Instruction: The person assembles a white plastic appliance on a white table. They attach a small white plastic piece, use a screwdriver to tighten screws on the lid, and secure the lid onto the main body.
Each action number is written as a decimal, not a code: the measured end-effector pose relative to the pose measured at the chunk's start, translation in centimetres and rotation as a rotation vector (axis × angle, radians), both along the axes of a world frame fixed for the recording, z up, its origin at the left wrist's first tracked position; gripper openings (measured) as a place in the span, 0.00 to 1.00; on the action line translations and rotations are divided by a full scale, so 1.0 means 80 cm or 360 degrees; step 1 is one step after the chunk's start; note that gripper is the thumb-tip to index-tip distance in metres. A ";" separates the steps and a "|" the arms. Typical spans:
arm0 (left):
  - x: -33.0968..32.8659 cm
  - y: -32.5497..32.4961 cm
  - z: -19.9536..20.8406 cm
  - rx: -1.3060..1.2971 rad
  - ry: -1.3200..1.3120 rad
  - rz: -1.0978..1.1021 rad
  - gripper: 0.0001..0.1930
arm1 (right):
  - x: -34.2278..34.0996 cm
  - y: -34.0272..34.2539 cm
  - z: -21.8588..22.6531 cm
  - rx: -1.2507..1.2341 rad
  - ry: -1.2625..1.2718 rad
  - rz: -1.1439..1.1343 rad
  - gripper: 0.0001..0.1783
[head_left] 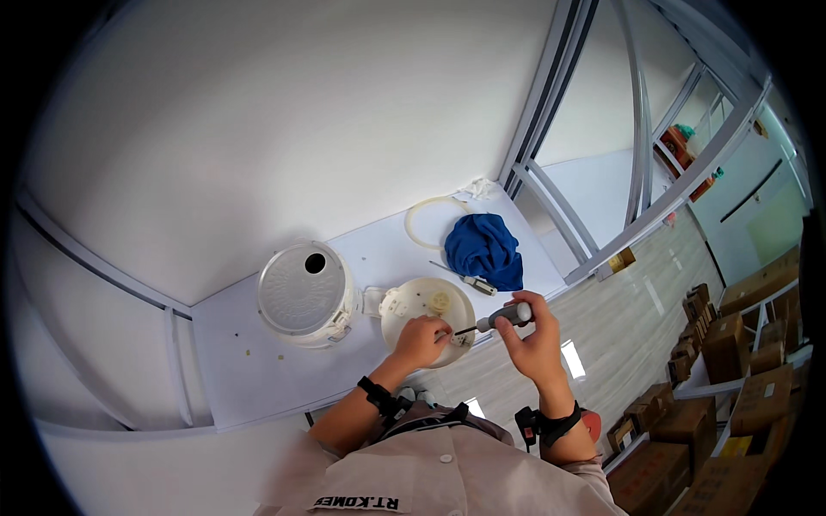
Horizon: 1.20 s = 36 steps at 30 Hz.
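Observation:
My right hand point(538, 341) grips the grey handle of a screwdriver point(508, 317), whose dark shaft slants down to the left. Its tip is inside the open white lid point(413, 288) of a rice cooker, by a small part with dark dots at the lid's right side. My left hand point(422, 340) is over the lid's near rim, fingers pinched together close to the screwdriver tip; what they hold, if anything, is hidden. A yellowish round piece point(439, 302) sits inside the lid. Joined to the lid on the left is the white rice cooker body point(342, 325), with a silver, round-holed plate point(297, 292) facing up.
Behind the lid lie a blue cloth point(483, 249), a pale ring point(411, 225) and a second screwdriver point(477, 285). Small bits point(280, 357) dot the white table point(232, 387) at left. A wall and metal frame point(551, 103) bound the table; cardboard boxes point(727, 348) are stacked at right.

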State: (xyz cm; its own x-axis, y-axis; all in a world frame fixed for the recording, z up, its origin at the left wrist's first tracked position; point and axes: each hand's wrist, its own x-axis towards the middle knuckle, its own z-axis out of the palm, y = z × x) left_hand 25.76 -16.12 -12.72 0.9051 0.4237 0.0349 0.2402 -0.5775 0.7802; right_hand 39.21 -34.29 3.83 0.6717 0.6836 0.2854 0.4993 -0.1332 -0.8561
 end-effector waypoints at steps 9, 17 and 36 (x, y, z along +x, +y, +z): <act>-0.025 0.012 0.003 0.0138 -0.0269 0.0067 0.12 | 0.036 -0.031 -0.050 0.0862 0.0342 -0.0378 0.14; -0.058 0.022 0.063 0.0135 -0.0331 0.0327 0.12 | 0.062 -0.020 -0.099 -0.0056 0.0723 -0.0332 0.11; -0.094 0.043 -0.045 0.0046 0.0233 0.0939 0.23 | 0.041 0.036 -0.229 -0.0647 0.1154 -0.0032 0.19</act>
State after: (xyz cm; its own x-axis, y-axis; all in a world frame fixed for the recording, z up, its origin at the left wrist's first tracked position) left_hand 18.27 -12.66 -16.28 0.5142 0.8561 -0.0530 0.6297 -0.3348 0.7010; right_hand 42.45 -31.39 -14.47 0.6072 0.6259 -0.4894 -0.1634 -0.5043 -0.8479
